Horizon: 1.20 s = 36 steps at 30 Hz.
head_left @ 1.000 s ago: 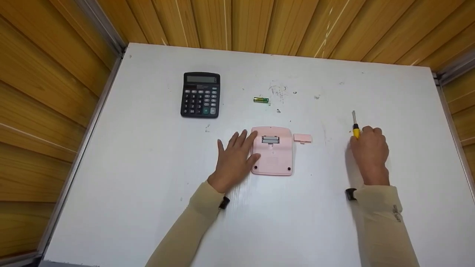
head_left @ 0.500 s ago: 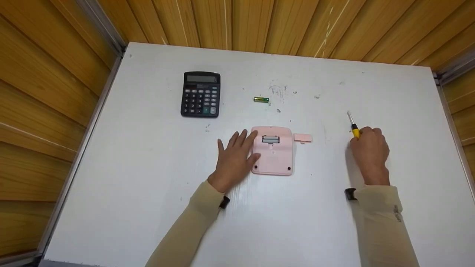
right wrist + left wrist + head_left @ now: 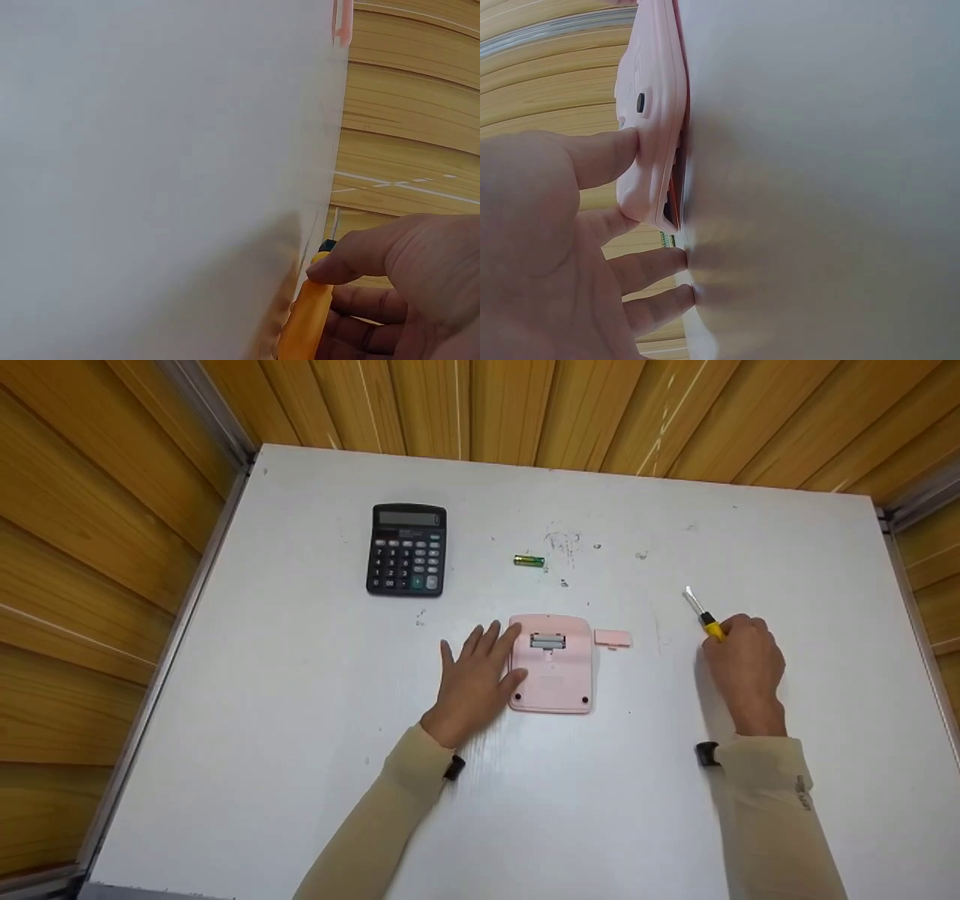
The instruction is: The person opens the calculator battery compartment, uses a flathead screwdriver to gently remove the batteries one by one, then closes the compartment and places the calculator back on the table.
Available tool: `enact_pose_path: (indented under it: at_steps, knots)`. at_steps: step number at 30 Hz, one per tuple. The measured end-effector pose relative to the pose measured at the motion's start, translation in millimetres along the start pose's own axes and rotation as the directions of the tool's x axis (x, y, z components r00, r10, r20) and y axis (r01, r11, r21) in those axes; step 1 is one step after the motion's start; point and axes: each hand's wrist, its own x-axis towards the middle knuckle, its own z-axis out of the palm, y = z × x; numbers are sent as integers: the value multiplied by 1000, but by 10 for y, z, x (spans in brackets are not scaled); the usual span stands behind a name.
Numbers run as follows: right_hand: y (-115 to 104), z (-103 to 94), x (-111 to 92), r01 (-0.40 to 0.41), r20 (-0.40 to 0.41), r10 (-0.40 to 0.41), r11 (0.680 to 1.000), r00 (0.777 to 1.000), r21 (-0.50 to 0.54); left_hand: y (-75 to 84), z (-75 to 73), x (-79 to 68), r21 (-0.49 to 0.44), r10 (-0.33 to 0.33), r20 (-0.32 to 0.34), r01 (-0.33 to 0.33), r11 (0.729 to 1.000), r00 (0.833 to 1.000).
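Note:
A pink calculator (image 3: 551, 679) lies face down on the white table, its battery compartment uncovered with two grey batteries (image 3: 547, 641) inside. My left hand (image 3: 474, 682) rests along its left edge, fingers spread and straight, thumb and index finger touching the casing. The left wrist view shows the thumb on the calculator's back (image 3: 649, 150) near a black foot. Off to the right, my right hand (image 3: 746, 667) grips a screwdriver (image 3: 711, 625) by its yellow handle, the metal tip pointing up and left. Just right of the calculator lies its pink battery cover (image 3: 613, 638).
A black calculator (image 3: 406, 551) lies face up at the back left, its display lit. One green battery (image 3: 529, 561) lies behind the pink calculator. Wood-slat walls (image 3: 502, 405) border the table (image 3: 300, 735) at the back and sides.
The screwdriver's tip has swung left in my right hand, from pointing nearly straight away to a slant. My left hand and the pink calculator have stayed in place.

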Motion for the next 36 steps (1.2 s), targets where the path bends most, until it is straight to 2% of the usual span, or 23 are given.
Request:
enact_pose_path:
  at_steps: [9, 14, 21, 29, 36]
  knots:
    - [-115, -10, -67, 30, -34, -27, 994, 999, 108, -3, 2, -4, -10, 16, -18, -16, 1000, 1000]
    - [-249, -46, -132, 98, -53, -91, 983, 994, 152, -1, -2, -1, 1, 11, -11, -10, 1000, 1000]
    - [-458, -120, -251, 160, -32, -157, 969, 987, 189, -6, -2, 1, 12, 5, -2, -5, 1000, 1000]
    - [-561, -127, -373, 296, -64, -289, 930, 955, 220, -2, 0, 5, 6, -4, 1, 4, 1000, 1000]
    - [-587, -106, -432, 404, -65, -401, 885, 914, 233, 5, 9, 18, -5, -17, 4, 17, 1000, 1000]
